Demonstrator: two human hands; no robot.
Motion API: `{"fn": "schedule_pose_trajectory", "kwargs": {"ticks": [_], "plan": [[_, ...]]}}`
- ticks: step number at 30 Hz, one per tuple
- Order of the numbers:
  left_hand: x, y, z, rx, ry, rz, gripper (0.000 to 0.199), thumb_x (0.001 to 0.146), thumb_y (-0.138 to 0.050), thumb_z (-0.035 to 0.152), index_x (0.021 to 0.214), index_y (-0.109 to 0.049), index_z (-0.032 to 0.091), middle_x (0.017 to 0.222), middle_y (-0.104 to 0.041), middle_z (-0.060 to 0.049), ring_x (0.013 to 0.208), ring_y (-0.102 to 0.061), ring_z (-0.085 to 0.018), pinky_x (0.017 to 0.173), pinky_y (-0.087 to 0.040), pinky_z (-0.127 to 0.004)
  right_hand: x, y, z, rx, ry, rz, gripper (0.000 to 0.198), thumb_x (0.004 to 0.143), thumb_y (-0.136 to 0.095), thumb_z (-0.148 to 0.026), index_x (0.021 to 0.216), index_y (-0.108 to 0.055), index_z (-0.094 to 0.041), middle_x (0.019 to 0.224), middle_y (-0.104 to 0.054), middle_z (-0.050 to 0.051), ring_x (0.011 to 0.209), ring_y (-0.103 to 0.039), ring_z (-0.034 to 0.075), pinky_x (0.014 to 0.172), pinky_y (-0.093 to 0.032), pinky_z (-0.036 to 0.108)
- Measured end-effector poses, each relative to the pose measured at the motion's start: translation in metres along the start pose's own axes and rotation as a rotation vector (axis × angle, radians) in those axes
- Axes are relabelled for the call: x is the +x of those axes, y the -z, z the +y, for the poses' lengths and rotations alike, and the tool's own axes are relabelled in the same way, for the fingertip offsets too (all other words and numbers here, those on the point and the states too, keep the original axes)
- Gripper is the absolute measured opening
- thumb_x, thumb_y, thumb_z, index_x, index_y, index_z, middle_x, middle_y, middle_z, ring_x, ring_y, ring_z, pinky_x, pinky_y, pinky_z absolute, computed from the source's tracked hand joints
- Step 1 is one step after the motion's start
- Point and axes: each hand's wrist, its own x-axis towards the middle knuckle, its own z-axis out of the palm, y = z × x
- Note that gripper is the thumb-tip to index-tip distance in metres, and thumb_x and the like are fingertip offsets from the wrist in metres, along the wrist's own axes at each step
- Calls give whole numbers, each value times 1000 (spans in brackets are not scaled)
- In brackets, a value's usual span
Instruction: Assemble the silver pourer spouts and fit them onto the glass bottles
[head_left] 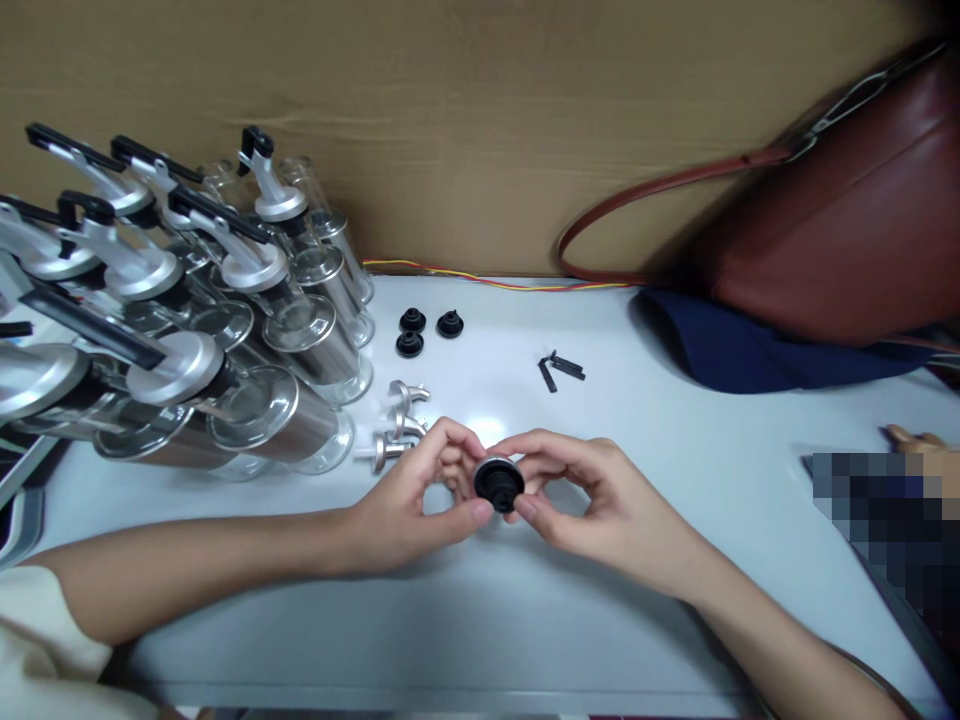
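Note:
Between my two hands is a bottle pourer stopper, round, with a black stepped underside turned up and a silver rim. My left hand pinches its left side with thumb and fingers. The fingers and thumb of my right hand grip it from the right. Just left of my hands lie several silver pour spouts. Farther back sit three black stoppers in a small group. Some thin black lever pieces rest on the table beyond my right hand.
Several glass bottles with metal sleeves and silver pourer tops crowd the left side. A brown leather bag stands back right on a dark blue cloth item. Red and yellow wires run along the cardboard wall. Another person's hand shows at right.

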Motion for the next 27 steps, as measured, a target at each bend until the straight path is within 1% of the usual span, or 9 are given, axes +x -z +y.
{"fn": "schedule_pose_trajectory", "kwargs": {"ticks": [5, 10, 15, 20, 23, 27], "plan": [[0, 0, -1, 35, 3, -2, 29, 82, -62, 25, 98, -38, 21, 87, -50, 0, 76, -53, -13, 71, -43, -30, -1, 0, 0, -25, 27, -19, 28, 76, -55, -27, 98, -69, -16, 74, -75, 7, 69, -69, 22, 64, -51, 33], [0, -1, 2, 45, 19, -9, 30, 81, -62, 26, 96, -37, 21, 84, -49, 0, 73, -50, -13, 69, -43, -30, -2, -2, -1, -57, 86, 6, 30, 74, -56, -22, 99, -70, -14, 77, -73, 6, 65, -65, 17, 66, -51, 30], [-2, -2, 2, 73, 20, -1, 29, 79, -62, 25, 92, -36, 21, 83, -48, 1, 71, -48, -12, 68, -42, -30, -3, -2, -2, -71, 165, 11, 34, 71, -53, -15, 100, -70, -14, 71, -68, 2, 61, -59, 12, 62, -49, 25], [-2, -1, 1, 84, -3, 10, 28, 78, -61, 24, 90, -36, 22, 82, -48, 1, 71, -49, -12, 68, -42, -29, -1, -4, -2, -63, 134, 4, 32, 71, -54, -17, 100, -68, -14, 72, -67, 2, 60, -57, 12, 59, -47, 25], [-1, -1, 0, 87, 14, 8, 26, 78, -60, 23, 90, -36, 22, 82, -49, 1, 69, -49, -12, 66, -42, -28, 0, -6, 0, -68, 98, 1, 30, 72, -54, -18, 100, -65, -16, 72, -67, 2, 61, -56, 13, 60, -46, 26], [0, 0, -1, 129, 34, 10, 25, 76, -59, 22, 89, -37, 22, 78, -49, 2, 67, -49, -12, 63, -40, -28, 1, -9, 3, -62, 80, -39, 26, 72, -53, -19, 96, -62, -17, 71, -65, 1, 60, -54, 13, 58, -44, 26]]}}
